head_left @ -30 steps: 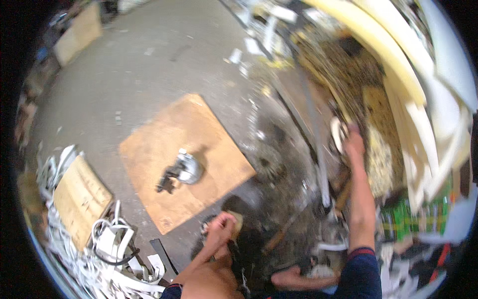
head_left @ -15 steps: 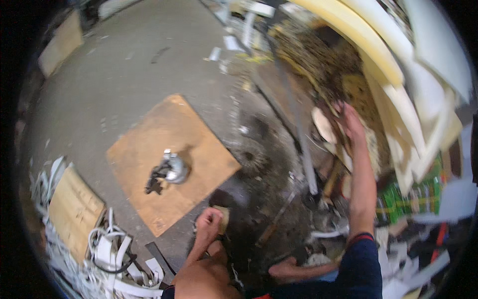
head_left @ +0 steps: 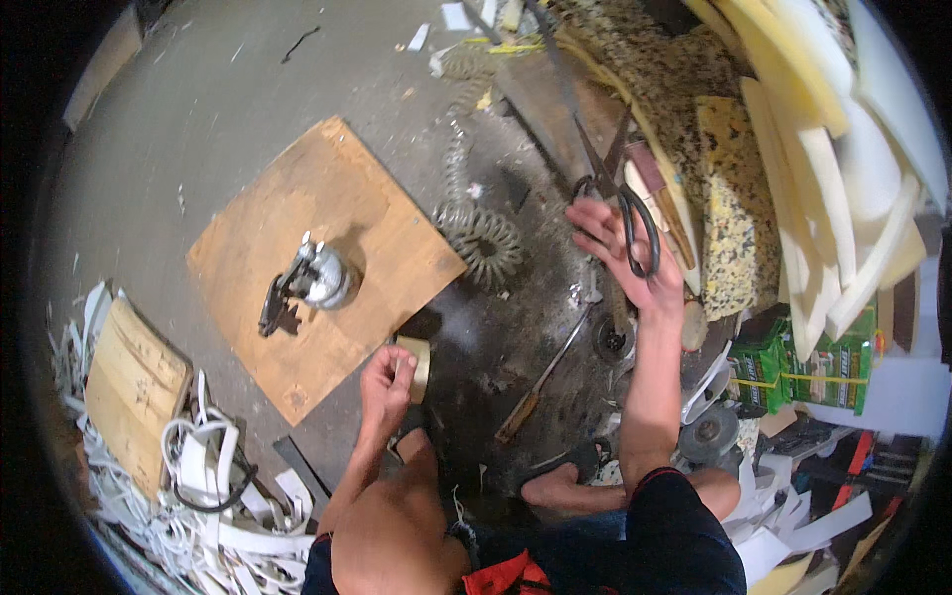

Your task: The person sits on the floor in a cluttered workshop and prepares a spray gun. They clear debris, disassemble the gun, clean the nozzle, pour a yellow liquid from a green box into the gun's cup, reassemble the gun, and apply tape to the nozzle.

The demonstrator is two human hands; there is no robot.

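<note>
My left hand (head_left: 389,377) holds a small tan rectangular piece (head_left: 416,363) low over the dirty floor, just off the corner of a plywood board (head_left: 322,248). My right hand (head_left: 625,260) reaches out to the right and grips the black handles of large scissors (head_left: 607,169), whose long blades point away toward the speckled foam. A metal spray gun (head_left: 307,281) lies on the board, apart from both hands.
A coiled air hose (head_left: 483,238) lies between board and scissors. A wooden-handled tool (head_left: 540,382) rests on the floor by my bare foot (head_left: 570,488). Speckled foam blocks (head_left: 734,198) and white foam strips (head_left: 843,159) pile at right. White trim scraps and a wood block (head_left: 129,382) lie lower left.
My right hand came down from the foam pile and now grips the scissors. My left hand stayed on the tan piece. The view shifted closer to the floor.
</note>
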